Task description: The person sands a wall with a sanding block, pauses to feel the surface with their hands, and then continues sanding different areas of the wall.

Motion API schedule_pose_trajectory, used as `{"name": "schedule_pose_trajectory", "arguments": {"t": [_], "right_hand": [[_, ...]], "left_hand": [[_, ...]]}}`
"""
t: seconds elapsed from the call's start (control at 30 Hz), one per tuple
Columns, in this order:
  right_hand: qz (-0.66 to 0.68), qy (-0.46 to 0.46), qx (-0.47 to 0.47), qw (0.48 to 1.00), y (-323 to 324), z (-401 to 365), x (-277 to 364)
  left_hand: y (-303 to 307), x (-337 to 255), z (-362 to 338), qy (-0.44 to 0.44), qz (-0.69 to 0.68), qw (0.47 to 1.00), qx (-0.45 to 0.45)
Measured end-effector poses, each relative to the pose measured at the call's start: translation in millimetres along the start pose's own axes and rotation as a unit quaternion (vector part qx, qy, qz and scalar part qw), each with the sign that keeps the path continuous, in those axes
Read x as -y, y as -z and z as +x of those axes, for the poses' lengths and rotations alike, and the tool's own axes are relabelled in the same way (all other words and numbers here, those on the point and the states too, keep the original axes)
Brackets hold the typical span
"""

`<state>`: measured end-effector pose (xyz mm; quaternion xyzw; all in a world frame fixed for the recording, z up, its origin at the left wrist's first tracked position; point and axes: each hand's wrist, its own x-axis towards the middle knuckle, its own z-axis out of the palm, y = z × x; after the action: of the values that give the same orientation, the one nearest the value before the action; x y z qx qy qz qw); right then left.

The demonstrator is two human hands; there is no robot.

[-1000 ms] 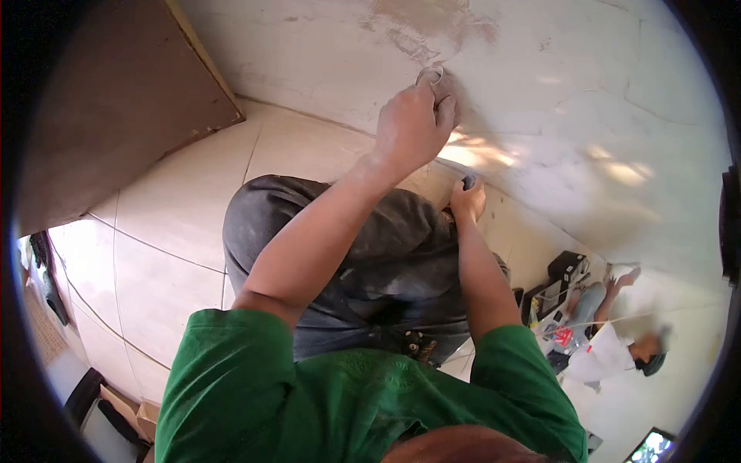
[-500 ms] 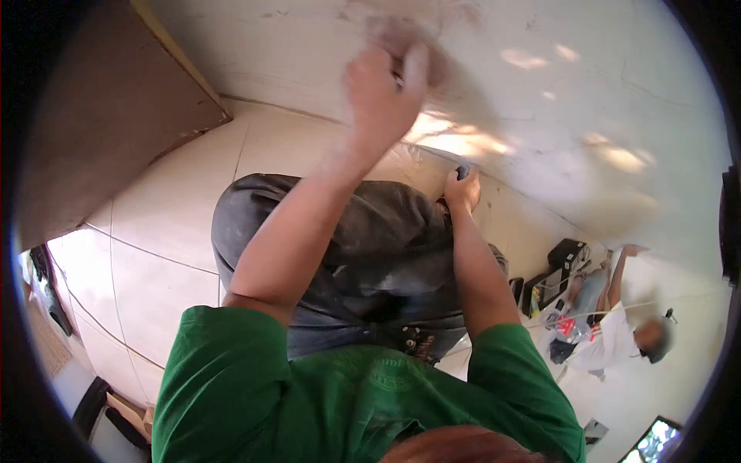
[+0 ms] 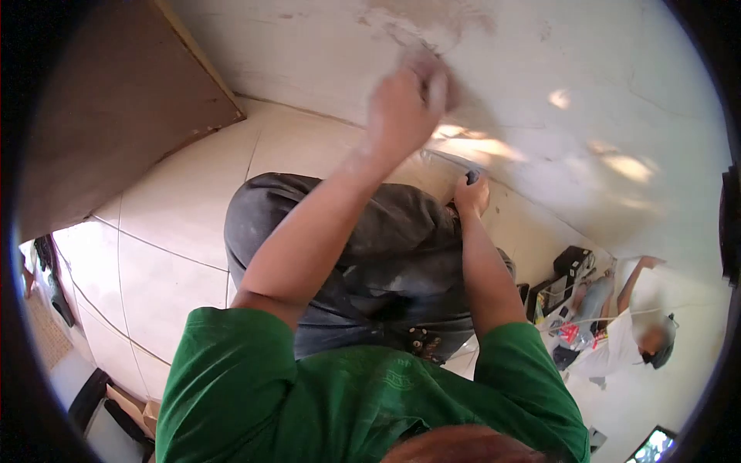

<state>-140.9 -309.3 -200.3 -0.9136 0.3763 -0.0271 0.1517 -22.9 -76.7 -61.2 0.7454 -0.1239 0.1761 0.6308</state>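
My left hand [image 3: 407, 108] is raised against the pale wall [image 3: 532, 85], its fingers bent and smeared by motion. They are closed and pressed to the surface; whatever they hold is too blurred to name. Just above the fingers, the wall carries brownish rough patches [image 3: 455, 17]. Lower and to the right, my right hand [image 3: 472, 197] rests near the foot of the wall, by my knee. Its fingers are wrapped round a dark grey handle-like object [image 3: 472, 177], mostly hidden by the hand.
A brown wooden panel [image 3: 116, 100] stands at the left. Beige floor tiles [image 3: 166, 208] lie around my dark trousers [image 3: 347, 255]. At the right, another person in a white shirt [image 3: 621, 343] reaches to the wall, near a black box [image 3: 573, 261] and several small items. A cable [image 3: 116, 309] crosses the floor.
My left hand has moved a little down and right along the wall. The whole view has shifted slightly. My right hand keeps its hold near the wall's foot.
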Motion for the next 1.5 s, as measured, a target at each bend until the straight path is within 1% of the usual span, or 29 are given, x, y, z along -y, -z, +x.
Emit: {"name": "schedule_pose_trajectory", "arguments": {"t": [0.07, 0.17, 0.27, 0.3, 0.33, 0.37, 0.4, 0.43, 0.47, 0.53, 0.57, 0.63, 0.73, 0.77, 0.87, 0.97, 1.07, 1.1, 1.2, 1.23, 1.33, 1.37, 1.43, 1.5], "right_hand": [[0.006, 0.004, -0.024, 1.0, -4.1, 0.2, -4.7], [-0.028, 0.015, -0.056, 0.998, -18.7, 8.7, -19.3], [-0.021, -0.011, 0.02, 1.0, 0.3, 1.6, -2.5], [-0.017, -0.012, 0.017, 1.0, -1.6, 1.0, -0.6], [-0.013, -0.01, 0.012, 1.0, -1.3, 1.5, -1.9], [-0.013, -0.009, 0.007, 1.0, -1.2, 1.1, -3.4], [-0.021, 0.008, -0.019, 1.0, -6.0, 2.1, -5.0], [-0.03, 0.022, -0.046, 0.998, -11.6, 3.3, -8.0], [-0.039, 0.034, -0.073, 0.996, -15.4, 4.8, -13.6], [-0.033, 0.025, -0.053, 0.998, -11.8, 6.8, -12.8], [-0.026, 0.016, -0.039, 0.999, -11.4, 3.2, -13.5], [-0.015, 0.01, -0.042, 0.999, -9.8, 1.4, -12.6], [-0.002, 0.012, -0.038, 0.999, -8.8, 1.1, -5.5], [-0.001, 0.012, -0.036, 0.999, -6.4, 2.0, -5.5], [-0.013, 0.011, -0.034, 0.999, -10.7, 5.3, -11.3], [-0.007, 0.007, -0.026, 1.0, -7.0, 2.1, -9.1], [-0.002, 0.005, -0.033, 0.999, -9.1, 4.1, -9.4], [-0.003, 0.008, -0.037, 0.999, -10.9, 3.8, -9.9], [-0.003, 0.011, -0.04, 0.999, -8.9, 4.9, -11.6], [0.002, 0.008, -0.032, 0.999, -4.1, 3.3, -7.5], [-0.006, -0.009, -0.01, 1.0, -2.9, -1.1, -7.1], [-0.015, -0.009, -0.004, 1.0, -2.5, 1.3, -4.0], [-0.005, 0.004, -0.025, 1.0, -7.8, 1.1, -5.3], [0.0, 0.016, -0.029, 0.999, -6.6, 4.5, -6.1]], "left_hand": [[-8.9, -6.6, -14.6, -0.006, 0.141, 0.987, 0.075], [1.4, -25.7, -2.1, 0.008, -0.013, 1.0, 0.002], [30.1, -42.1, 19.4, -0.013, -0.16, 0.986, -0.044], [24.5, -24.2, 15.5, 0.036, -0.116, 0.993, -0.001], [22.2, -21.6, 9.8, 0.029, -0.018, 0.999, 0.034], [16.7, -22.9, 1.4, 0.024, 0.078, 0.994, 0.069], [13.5, -26.4, -2.6, 0.019, 0.171, 0.98, 0.101], [11.7, -27.8, -3.2, 0.035, 0.134, 0.984, 0.115], [11.8, -26.7, -1.8, 0.011, 0.086, 0.994, 0.069], [18.9, -32.2, 7.1, -0.037, -0.01, 0.999, -0.014], [22.0, -32.0, 9.2, -0.027, -0.013, 0.999, -0.015], [32.2, -29.8, 15.4, -0.01, -0.01, 1.0, -0.024], [11.7, -23.6, -2.1, -0.015, 0.129, 0.99, 0.053], [7.3, -26.8, -8.3, -0.016, 0.139, 0.989, 0.036], [6.8, -21.2, -0.3, -0.028, 0.043, 0.999, 0.002], [25.3, -34.6, 12.9, -0.013, -0.018, 1.0, -0.021], [7.0, -19.3, -5.1, -0.004, 0.101, 0.994, 0.032], [7.2, -30.4, -8.2, -0.019, 0.141, 0.988, 0.055], [6.3, -26.4, -3.8, -0.023, 0.056, 0.998, 0.006], [9.2, -28.4, 0.4, -0.013, 0.018, 0.999, -0.038], [19.0, -22.5, 8.2, -0.019, 0.018, 0.999, -0.022], [15.9, -20.3, 4.6, -0.033, 0.076, 0.997, 0.006], [3.3, -17.4, -10.2, -0.052, 0.186, 0.979, 0.06], [5.0, -20.4, -7.6, -0.049, 0.118, 0.992, 0.02]]}}
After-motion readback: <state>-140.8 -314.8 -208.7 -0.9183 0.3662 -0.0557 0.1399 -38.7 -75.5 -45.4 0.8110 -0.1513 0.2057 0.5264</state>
